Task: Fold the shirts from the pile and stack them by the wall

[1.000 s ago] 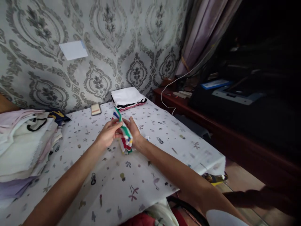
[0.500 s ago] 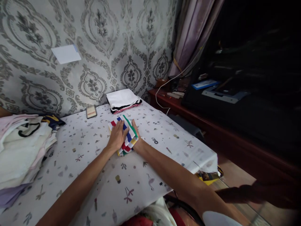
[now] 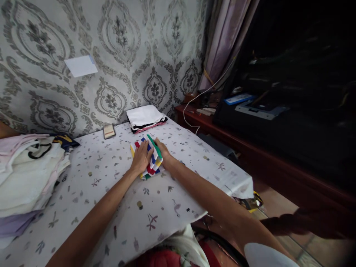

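A small folded striped cloth (image 3: pixel 152 167), with white, red, blue, green and yellow stripes, lies on the patterned white sheet (image 3: pixel 122 207). My left hand (image 3: pixel 141 158) rests flat on its top, fingers pointing away from me and thumb toward the green stripe. Against the right edge, my right hand (image 3: pixel 164 151) grips the green-striped side, its fingertips partly hidden behind the cloth. Several folded layers show at the cloth's near end.
Folded clothes with a white piece on top (image 3: pixel 144 115) lie near the wall. A larger clothes pile (image 3: pixel 30 178) sits at left. A small pixelated card-like object (image 3: pixel 109 131) lies at the back. Right of the sheet stands a dark red cabinet (image 3: pixel 204 118) with a white cable (image 3: pixel 185 111).
My right hand has closed in on the cloth's right edge, its fingers less stretched out. The near layers show more plainly. My left hand stays on top, and the view has shifted slightly.
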